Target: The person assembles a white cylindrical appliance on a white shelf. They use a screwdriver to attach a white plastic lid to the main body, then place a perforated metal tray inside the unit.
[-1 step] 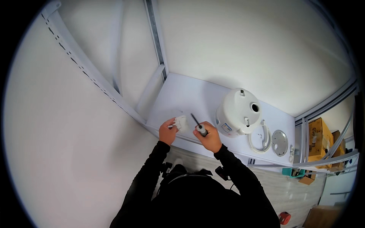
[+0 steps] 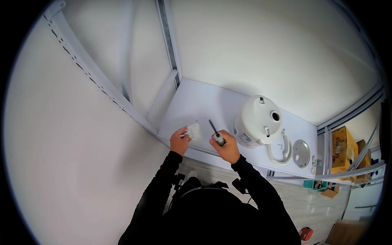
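My left hand [image 2: 179, 141] grips a small white plastic part [image 2: 193, 132] by its left side, above the front of the white shelf. To its right, my right hand [image 2: 227, 148] is wrapped round the grey handle of a screwdriver [image 2: 219, 139]. The dark shaft points up and away to the left, apart from the plastic part. Right of the hands lies a rounded white appliance body [image 2: 261, 122] with a dark round hole and slots. Beside it are a white ring [image 2: 281, 158] and a round grey metal plate [image 2: 301, 154] with holes.
The white shelf [image 2: 196, 94] meets a pale wall, and metal frame posts [image 2: 168, 38] stand round it. Small pale parts [image 2: 313, 165] sit at its right end. Beyond are a cardboard box [image 2: 342, 150], a teal bin [image 2: 314, 185] and a red object [image 2: 306, 234] on the floor.
The screwdriver and my right hand have shifted slightly right, with the shaft tip a little higher. My left hand keeps its hold on the white part.
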The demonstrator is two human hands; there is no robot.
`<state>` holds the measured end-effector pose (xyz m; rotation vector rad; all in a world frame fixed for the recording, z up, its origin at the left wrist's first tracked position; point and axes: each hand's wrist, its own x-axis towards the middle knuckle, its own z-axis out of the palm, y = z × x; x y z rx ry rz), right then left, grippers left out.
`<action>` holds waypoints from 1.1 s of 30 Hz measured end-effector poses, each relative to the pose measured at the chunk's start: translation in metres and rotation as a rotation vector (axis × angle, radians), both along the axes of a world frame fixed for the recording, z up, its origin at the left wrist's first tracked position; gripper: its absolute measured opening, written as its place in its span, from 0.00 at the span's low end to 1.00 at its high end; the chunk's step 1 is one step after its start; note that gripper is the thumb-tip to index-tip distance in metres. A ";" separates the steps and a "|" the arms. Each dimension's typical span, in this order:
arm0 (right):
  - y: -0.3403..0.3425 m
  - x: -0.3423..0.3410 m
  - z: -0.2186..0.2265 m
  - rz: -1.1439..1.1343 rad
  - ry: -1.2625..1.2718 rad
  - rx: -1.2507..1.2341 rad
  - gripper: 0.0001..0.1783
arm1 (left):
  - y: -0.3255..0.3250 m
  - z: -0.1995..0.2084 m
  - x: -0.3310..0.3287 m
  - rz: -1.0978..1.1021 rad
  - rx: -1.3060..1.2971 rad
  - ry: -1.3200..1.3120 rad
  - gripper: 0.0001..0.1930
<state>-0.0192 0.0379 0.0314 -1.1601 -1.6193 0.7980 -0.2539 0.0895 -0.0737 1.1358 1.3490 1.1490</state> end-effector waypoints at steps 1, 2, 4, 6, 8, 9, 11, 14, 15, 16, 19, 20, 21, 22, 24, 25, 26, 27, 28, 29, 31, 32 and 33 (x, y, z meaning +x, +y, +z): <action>0.007 0.001 0.001 -0.020 0.013 -0.013 0.08 | 0.012 -0.007 -0.008 0.002 -0.004 0.026 0.24; 0.013 0.002 0.002 -0.065 -0.007 -0.034 0.07 | 0.023 -0.014 -0.014 0.003 -0.008 0.052 0.25; 0.018 -0.005 0.001 -0.105 0.027 -0.083 0.07 | 0.033 -0.020 -0.032 0.026 -0.052 0.127 0.26; 0.024 -0.014 0.000 -0.141 0.048 -0.107 0.07 | 0.042 -0.028 -0.046 0.036 -0.068 0.235 0.28; 0.030 -0.025 0.000 -0.161 0.047 -0.114 0.07 | 0.051 -0.039 -0.058 0.035 -0.055 0.374 0.30; 0.033 -0.027 0.001 -0.175 0.042 -0.118 0.07 | 0.054 -0.039 -0.059 0.026 -0.047 0.378 0.31; 0.038 -0.035 -0.001 -0.189 0.046 -0.137 0.07 | 0.058 -0.038 -0.059 0.012 -0.030 0.384 0.32; 0.043 -0.043 -0.002 -0.192 0.053 -0.140 0.07 | 0.061 -0.031 -0.060 -0.031 0.053 0.482 0.30; 0.045 -0.046 -0.002 -0.189 0.057 -0.138 0.06 | 0.062 -0.027 -0.061 -0.070 0.027 0.512 0.30; 0.046 -0.048 -0.001 -0.198 0.049 -0.144 0.06 | 0.062 -0.023 -0.062 -0.108 0.002 0.542 0.29; 0.049 -0.053 0.003 -0.221 0.031 -0.158 0.07 | 0.064 -0.019 -0.062 -0.160 0.006 0.598 0.29; 0.050 -0.054 0.004 -0.229 0.029 -0.163 0.07 | 0.064 -0.020 -0.062 -0.167 0.020 0.611 0.30; 0.050 -0.052 0.004 -0.247 0.026 -0.168 0.07 | 0.065 -0.015 -0.059 -0.186 0.004 0.616 0.30; 0.050 -0.050 0.004 -0.245 0.038 -0.169 0.07 | 0.065 -0.010 -0.057 -0.205 -0.011 0.621 0.31; 0.052 -0.048 0.003 -0.241 0.065 -0.165 0.07 | 0.068 -0.006 -0.055 -0.222 -0.041 0.644 0.32; 0.053 -0.048 0.003 -0.244 0.082 -0.154 0.07 | 0.068 -0.006 -0.057 -0.220 -0.055 0.661 0.33; 0.053 -0.048 0.003 -0.249 0.100 -0.142 0.07 | 0.068 -0.007 -0.059 -0.219 -0.068 0.679 0.34; 0.055 -0.048 0.004 -0.255 0.121 -0.126 0.07 | 0.071 -0.003 -0.060 -0.225 -0.073 0.687 0.34; 0.055 -0.045 0.006 -0.261 0.106 -0.134 0.07 | 0.072 0.000 -0.061 -0.231 -0.078 0.695 0.35; 0.054 -0.043 0.009 -0.260 0.101 -0.128 0.06 | 0.074 0.004 -0.061 -0.238 -0.082 0.703 0.35; 0.050 -0.041 0.015 -0.256 0.094 -0.117 0.06 | 0.078 0.001 -0.062 -0.189 0.040 0.681 0.32; 0.049 -0.039 0.018 -0.244 0.095 -0.125 0.07 | 0.081 0.000 -0.060 -0.162 0.120 0.681 0.30; 0.047 -0.037 0.024 -0.235 0.138 -0.135 0.08 | 0.083 0.004 -0.054 -0.132 0.194 0.671 0.29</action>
